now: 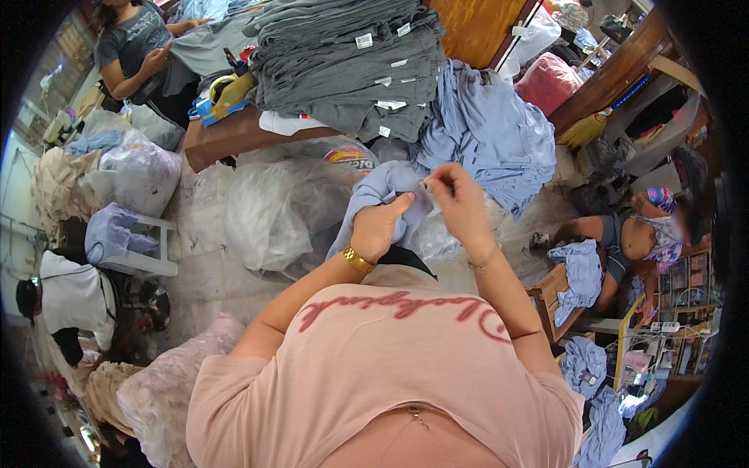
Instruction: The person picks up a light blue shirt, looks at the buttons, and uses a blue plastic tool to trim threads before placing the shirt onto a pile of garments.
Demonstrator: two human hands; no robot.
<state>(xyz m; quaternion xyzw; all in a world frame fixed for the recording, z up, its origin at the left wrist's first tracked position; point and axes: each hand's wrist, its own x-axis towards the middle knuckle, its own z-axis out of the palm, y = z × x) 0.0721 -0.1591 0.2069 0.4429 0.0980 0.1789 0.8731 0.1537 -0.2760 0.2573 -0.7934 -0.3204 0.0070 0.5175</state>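
A light blue garment (378, 185) is bunched up in front of my chest. My left hand (380, 226) is closed on it, with the thumb lying over the cloth. Close by on the right, the fingertips of my right hand (460, 204) are pinched together at the garment's edge. Something small and pale shows at those fingertips, too small to name. Just beyond my hands, a large heap of light blue garments (488, 129) hangs down from the table.
Stacked dark grey garments (343, 66) with white tags cover the brown table (226, 136). Clear plastic bags (273, 207) lie on the floor before me. A white stool (160, 261) holds blue cloth at left. Other people (136, 58) are nearby on both sides.
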